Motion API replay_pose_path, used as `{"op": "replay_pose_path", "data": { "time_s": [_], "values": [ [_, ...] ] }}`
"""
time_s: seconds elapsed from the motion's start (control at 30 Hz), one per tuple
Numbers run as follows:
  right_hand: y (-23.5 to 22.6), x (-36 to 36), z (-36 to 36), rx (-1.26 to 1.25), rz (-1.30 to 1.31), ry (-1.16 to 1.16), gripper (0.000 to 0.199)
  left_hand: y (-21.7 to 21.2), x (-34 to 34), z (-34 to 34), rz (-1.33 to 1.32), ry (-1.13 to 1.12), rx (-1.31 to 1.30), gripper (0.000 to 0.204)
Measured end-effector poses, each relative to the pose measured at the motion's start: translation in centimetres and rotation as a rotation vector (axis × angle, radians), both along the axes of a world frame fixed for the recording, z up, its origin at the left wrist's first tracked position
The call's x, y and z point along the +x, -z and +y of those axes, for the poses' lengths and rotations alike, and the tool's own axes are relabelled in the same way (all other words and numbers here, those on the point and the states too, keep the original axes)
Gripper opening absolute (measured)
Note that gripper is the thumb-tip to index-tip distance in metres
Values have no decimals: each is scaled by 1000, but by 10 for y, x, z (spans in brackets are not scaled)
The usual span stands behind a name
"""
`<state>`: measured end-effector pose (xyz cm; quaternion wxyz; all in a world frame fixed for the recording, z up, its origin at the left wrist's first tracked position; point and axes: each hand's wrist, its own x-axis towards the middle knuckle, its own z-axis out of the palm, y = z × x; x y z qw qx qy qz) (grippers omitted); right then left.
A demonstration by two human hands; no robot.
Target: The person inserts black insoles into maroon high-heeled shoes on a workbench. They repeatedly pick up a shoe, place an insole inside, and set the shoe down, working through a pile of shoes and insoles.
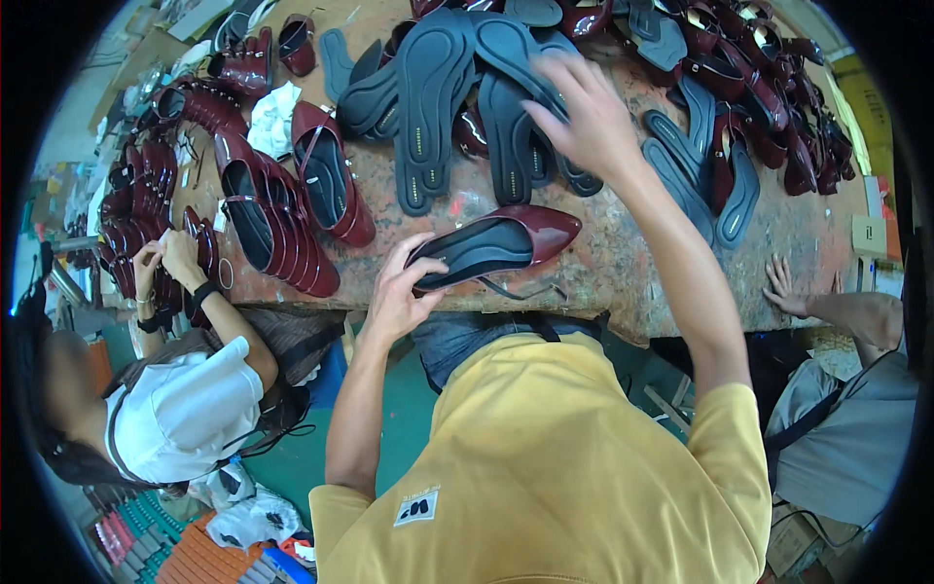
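My left hand [395, 292] is closed around the heel end of a dark red patent pointed shoe [553, 234], its fingers reaching inside. The shoe lies near the table's front edge, toe to the right, with a grey-blue insole [477, 250] inside and a thin strap [516, 294] hanging toward me. Over the pile of dark grey-blue insoles [426, 97] in the middle, my right hand [589, 112] reaches out with its fingers apart. It is nearest to an insole [506, 44] at the top of the pile; whether the fingertips touch it I cannot tell.
Rows of finished-looking red shoes [277, 209] stand left of the pile, near a crumpled white cloth [275, 119]. More red shoes [754, 83] and loose insoles [681, 165] lie at the right. A person [190, 399] works at left; another person's hand [783, 285] rests at the right table edge.
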<state>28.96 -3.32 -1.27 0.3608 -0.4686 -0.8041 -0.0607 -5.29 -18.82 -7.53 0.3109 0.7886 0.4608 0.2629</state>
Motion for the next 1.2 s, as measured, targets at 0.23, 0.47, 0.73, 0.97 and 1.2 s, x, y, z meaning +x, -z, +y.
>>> {"op": "replay_pose_path", "data": {
  "time_s": [0.23,0.47,0.73,0.97,1.2],
  "values": [
    [26,-3,76,-421,166,248,59,8,6,-23,-41,-118,50,24],
    [77,92,79,-568,1044,-3,40,-88,-51,0,-1,-644,586,19],
    [5,40,31,-245,990,67,47,-97,-88,56,734,-922,90,47],
    [-28,9,19,-428,934,-139,59,-127,42,46,-62,-617,317,77],
    [-11,-33,-3,-580,1176,-208,54,-75,150,95,-1220,-201,-863,43]
  ]
}}
